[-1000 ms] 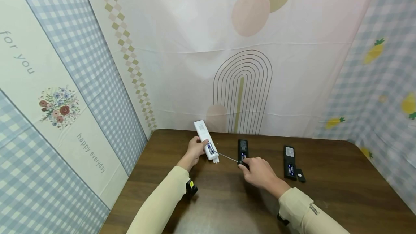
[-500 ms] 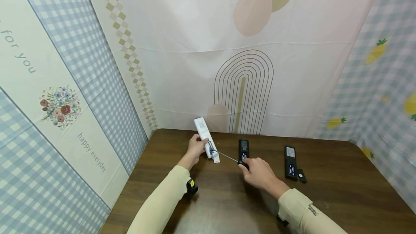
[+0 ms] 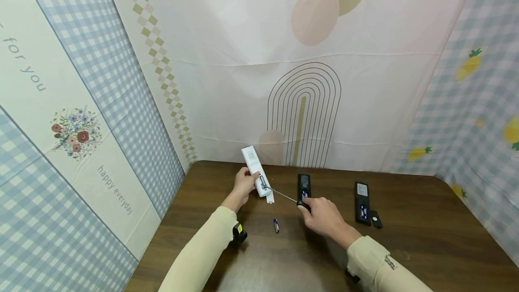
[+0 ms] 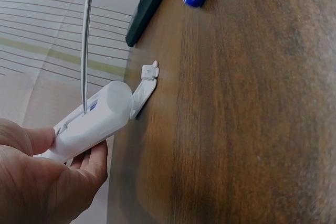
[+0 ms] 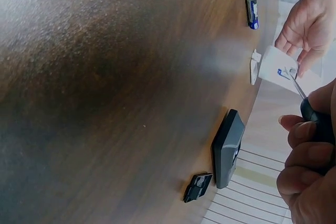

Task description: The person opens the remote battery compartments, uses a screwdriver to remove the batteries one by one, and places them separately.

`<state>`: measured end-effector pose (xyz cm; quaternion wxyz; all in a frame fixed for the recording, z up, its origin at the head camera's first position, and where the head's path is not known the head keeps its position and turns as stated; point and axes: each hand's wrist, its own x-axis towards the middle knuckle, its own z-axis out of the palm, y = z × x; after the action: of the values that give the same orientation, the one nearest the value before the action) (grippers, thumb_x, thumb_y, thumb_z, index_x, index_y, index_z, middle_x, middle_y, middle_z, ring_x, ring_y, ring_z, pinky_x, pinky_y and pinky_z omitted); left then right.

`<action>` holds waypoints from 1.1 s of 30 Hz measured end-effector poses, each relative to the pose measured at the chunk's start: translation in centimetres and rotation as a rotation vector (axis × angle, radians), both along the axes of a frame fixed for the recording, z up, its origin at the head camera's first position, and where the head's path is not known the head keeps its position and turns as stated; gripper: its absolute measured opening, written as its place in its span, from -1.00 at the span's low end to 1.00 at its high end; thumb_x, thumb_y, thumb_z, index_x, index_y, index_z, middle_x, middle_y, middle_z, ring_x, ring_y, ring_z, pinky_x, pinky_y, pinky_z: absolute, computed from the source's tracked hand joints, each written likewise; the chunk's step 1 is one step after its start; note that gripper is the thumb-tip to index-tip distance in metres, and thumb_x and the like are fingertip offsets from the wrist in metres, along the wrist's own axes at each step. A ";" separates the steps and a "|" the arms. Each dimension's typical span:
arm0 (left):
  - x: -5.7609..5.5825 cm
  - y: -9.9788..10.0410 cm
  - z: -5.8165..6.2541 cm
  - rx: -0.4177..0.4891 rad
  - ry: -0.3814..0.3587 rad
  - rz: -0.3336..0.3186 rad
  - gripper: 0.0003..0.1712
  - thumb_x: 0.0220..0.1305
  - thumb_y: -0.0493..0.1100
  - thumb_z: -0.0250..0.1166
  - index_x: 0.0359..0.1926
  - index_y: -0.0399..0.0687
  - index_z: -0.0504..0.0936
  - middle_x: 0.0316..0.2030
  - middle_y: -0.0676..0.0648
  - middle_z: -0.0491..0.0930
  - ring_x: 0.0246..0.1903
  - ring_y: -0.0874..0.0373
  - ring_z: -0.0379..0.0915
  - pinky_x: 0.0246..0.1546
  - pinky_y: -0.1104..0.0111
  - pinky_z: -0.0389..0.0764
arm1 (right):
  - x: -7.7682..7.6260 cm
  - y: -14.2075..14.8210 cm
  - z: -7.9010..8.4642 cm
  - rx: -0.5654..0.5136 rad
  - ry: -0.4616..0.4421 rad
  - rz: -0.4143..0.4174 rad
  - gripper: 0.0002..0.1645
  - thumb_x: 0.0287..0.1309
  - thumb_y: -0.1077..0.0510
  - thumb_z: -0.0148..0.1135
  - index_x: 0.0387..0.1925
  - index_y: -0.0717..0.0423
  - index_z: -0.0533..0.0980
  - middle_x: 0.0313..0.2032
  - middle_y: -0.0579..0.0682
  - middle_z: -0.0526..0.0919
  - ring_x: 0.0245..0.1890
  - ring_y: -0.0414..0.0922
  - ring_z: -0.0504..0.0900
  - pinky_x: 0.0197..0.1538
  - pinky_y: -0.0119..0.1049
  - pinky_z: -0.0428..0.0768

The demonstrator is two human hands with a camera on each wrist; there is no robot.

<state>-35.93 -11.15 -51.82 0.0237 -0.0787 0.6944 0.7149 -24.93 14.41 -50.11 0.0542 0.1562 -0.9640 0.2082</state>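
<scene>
In the head view, my left hand (image 3: 245, 184) grips a white remote control (image 3: 253, 161), tilted with its uncovered battery compartment facing up. My right hand (image 3: 324, 214) holds a screwdriver (image 5: 315, 119) by its dark handle. The thin metal shaft (image 4: 87, 40) reaches across to the white remote, its tip at the battery compartment. Blue shows inside that compartment in both wrist views. A white battery cover (image 3: 270, 198) lies by the remote's lower end. One loose blue-and-silver battery (image 3: 276, 225) lies on the table between my hands.
A black remote (image 3: 304, 184) lies just beyond my right hand, batteries showing, its lower end partly hidden. Farther right is another black remote (image 3: 362, 202) with batteries exposed and a small black cover (image 3: 376, 219) beside it. The wooden table (image 3: 259, 265) meets a patterned cloth backdrop.
A battery has come out of the white remote and now lies on the table nearer to me. Both hands keep their holds and have barely moved.
</scene>
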 end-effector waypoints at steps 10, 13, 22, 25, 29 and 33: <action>0.0 -0.1 -0.1 -0.012 -0.002 0.008 -0.71 0.59 -0.23 0.22 0.17 -0.31 0.44 0.09 -0.33 0.62 -0.04 0.02 0.67 -0.05 0.26 0.78 | 0.2 0.2 0.0 -0.008 -0.027 -0.003 -0.63 0.48 0.02 0.31 0.05 0.22 0.72 -0.13 0.13 0.86 -0.39 -0.21 0.62 -0.14 -0.01 0.79; 0.1 -0.1 -0.1 -0.011 -0.001 0.007 -0.70 0.59 -0.24 0.22 0.17 -0.32 0.44 0.10 -0.34 0.62 -0.02 0.00 0.68 -0.02 0.23 0.79 | 0.2 0.1 0.0 -0.008 -0.024 -0.004 -0.64 0.47 0.02 0.32 0.05 0.22 0.72 -0.14 0.13 0.85 -0.40 -0.22 0.61 -0.15 -0.02 0.79; 0.2 -0.2 -0.1 0.004 -0.018 -0.005 -0.68 0.59 -0.24 0.21 0.21 -0.32 0.44 0.15 -0.40 0.61 0.05 -0.08 0.71 0.08 0.14 0.79 | 0.5 0.4 0.4 0.011 0.015 -0.001 -0.64 0.47 0.02 0.31 0.05 0.22 0.72 -0.19 0.12 0.86 -0.39 -0.19 0.68 -0.20 -0.03 0.78; 0.3 -0.3 -0.1 0.014 -0.018 0.000 -0.68 0.59 -0.23 0.22 0.20 -0.32 0.45 0.15 -0.41 0.62 0.03 -0.06 0.72 0.07 0.15 0.80 | 0.7 0.5 0.7 0.020 0.030 -0.003 -0.66 0.47 0.02 0.32 0.02 0.21 0.72 -0.29 0.08 0.84 -0.50 -0.23 0.55 -0.32 -0.13 0.71; 0.4 -0.5 -0.3 0.035 -0.020 0.008 -0.68 0.58 -0.22 0.24 0.17 -0.33 0.46 0.14 -0.42 0.63 -0.03 0.01 0.71 0.06 0.16 0.80 | 0.9 0.4 1.0 0.054 0.051 -0.004 -0.66 0.46 0.01 0.32 -0.01 0.20 0.73 -0.29 0.09 0.84 -0.53 -0.26 0.51 -0.39 -0.21 0.65; 0.5 -0.6 -0.4 0.040 -0.025 0.007 -0.67 0.58 -0.20 0.25 0.17 -0.35 0.46 0.13 -0.42 0.64 -0.10 0.08 0.69 0.02 0.18 0.80 | 1.2 0.3 1.5 0.090 0.091 0.005 -0.68 0.45 0.02 0.34 -0.04 0.20 0.74 -0.22 0.13 0.87 -0.48 -0.20 0.66 -0.37 -0.16 0.72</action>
<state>-35.44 -11.78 -52.19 0.0314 -0.0893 0.6792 0.7278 -23.71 14.72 -48.64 0.0905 0.1700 -0.9686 0.1574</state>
